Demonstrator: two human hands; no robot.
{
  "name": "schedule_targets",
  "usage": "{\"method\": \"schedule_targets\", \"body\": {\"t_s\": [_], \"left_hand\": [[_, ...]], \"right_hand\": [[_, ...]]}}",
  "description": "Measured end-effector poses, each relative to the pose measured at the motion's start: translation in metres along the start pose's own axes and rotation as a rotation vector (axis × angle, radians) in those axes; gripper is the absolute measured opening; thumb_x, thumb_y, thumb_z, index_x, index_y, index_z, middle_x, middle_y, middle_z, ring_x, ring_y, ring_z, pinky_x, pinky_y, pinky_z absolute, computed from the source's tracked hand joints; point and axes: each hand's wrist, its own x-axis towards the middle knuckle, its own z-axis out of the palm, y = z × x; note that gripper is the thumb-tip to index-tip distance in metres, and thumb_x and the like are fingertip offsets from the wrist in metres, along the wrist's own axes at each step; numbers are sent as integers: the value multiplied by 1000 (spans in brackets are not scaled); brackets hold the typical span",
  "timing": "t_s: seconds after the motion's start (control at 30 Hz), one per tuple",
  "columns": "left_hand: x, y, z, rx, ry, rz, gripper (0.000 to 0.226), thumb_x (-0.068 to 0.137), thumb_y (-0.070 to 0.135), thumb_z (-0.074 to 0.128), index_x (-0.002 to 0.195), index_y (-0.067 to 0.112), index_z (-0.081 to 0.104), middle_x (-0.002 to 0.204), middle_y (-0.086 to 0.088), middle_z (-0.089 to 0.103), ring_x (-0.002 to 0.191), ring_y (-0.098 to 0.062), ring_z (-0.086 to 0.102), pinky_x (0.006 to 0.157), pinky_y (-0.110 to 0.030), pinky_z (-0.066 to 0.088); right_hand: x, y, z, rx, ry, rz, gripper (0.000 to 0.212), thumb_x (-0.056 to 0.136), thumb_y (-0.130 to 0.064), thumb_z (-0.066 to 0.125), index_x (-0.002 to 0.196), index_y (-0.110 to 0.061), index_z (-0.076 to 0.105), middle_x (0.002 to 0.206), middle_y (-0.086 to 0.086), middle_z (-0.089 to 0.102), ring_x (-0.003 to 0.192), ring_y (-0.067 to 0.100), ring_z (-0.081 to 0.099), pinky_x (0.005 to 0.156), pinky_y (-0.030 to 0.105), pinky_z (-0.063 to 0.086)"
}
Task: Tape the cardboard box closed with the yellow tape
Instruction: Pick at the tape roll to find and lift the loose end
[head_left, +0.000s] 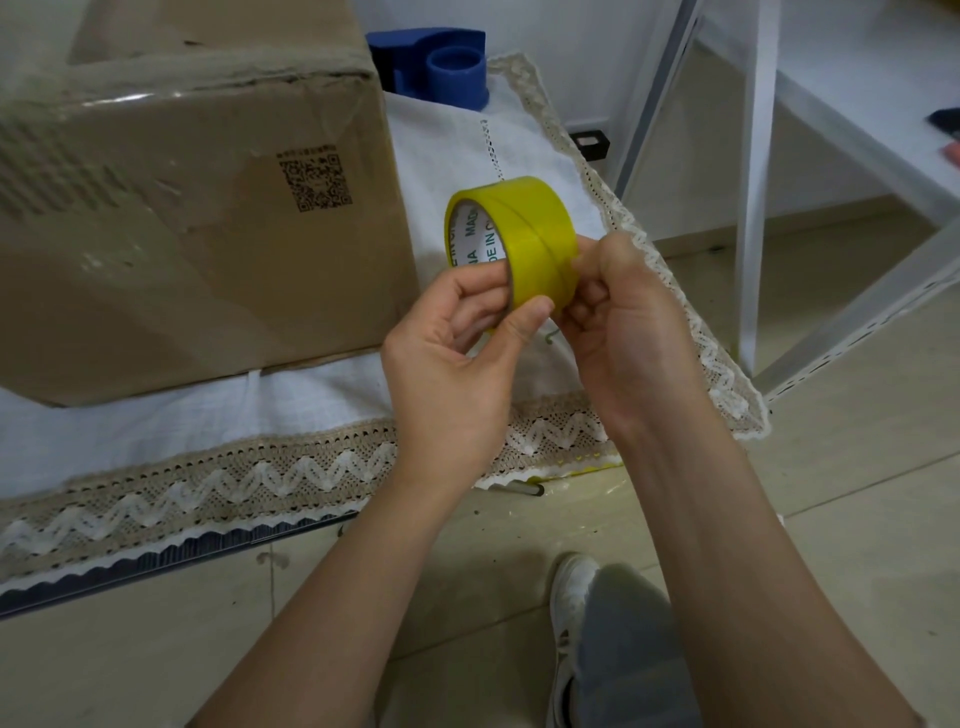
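From my remote view, the left hand pinches the yellow tape roll at its lower rim, thumb outside and fingers inside the core, holding it upright in mid-air so the right hand can press its curled fingertips against the roll's outer face, probably hunting for the loose end. The cardboard box sits just left of the roll on a white lace-edged cloth. I cannot make out the tape end, and the box's top seam is cut off.

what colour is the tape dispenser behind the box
Blue: the tape dispenser shows in the head view, behind the cardboard box.
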Motion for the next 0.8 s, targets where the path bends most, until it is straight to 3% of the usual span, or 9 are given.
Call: {"method": "schedule_targets", "body": {"t_s": [0.17,0.3,0.37,0.43,0.53,0.6,0.67,0.8], "left_hand": [[-1,2,3,16,-12,21,30,78,0,77,94,23,66,88,7,75,87,-7,74,81,-21,56],[1,3,1,23,12,40,28,79,3,77,97,21,66,93,-1,76,91,-15,75,85,-35,59],[1,3,0,21,14,38,27,79,3,77,97,18,66,94,-4,76,92,-18,75,87,-40,59],[0,2,1,25,11,40,27,79,2,78,96,20,66,93,-4,76,91,-18,75,86,-37,59],[-2,2,3,33,15,44,29,78,1,78,92,23,66,90,1,75,88,-12,74,83,-26,58],[-2,2,4,43,20,54,30,77,1,78,92,24,66,89,1,75,87,-11,74,82,-25,57],[0,3,4,45,25,67,28,78,2,78,95,21,66,91,-2,75,89,-14,74,84,-28,58],[6,7,0,12,46,76,27,79,0,76,96,18,65,91,3,74,87,-8,74,81,-21,56]], "right_hand": [[0,4,-2,8,108,-25,46,74,9,38,49,-20,63,52,-6,42,57,11,32,59,25,32],[-1,0,-1,29,-8,-25,38,84,2,41,69,-16,72,63,-2,57,64,11,46,70,26,42],[-2,-3,0,46,-36,8,46,92,-8,44,58,-20,72,62,-4,57,65,10,49,74,27,42],[-2,-3,1,56,-16,15,54,92,-8,45,44,-22,64,52,-10,50,56,6,44,67,24,39],[-2,2,3,44,37,-15,36,77,-5,51,46,-22,59,52,-9,44,54,8,38,60,24,36],[-1,4,1,41,85,-32,41,73,5,43,49,-23,61,53,-7,41,56,10,34,59,24,34],[-3,4,0,9,72,-52,45,74,9,39,61,-22,69,57,-5,48,60,11,38,62,25,38],[-8,-2,-1,-182,78,-233,31,88,5,56,103,-18,71,93,-5,72,91,7,66,80,22,52]]}}
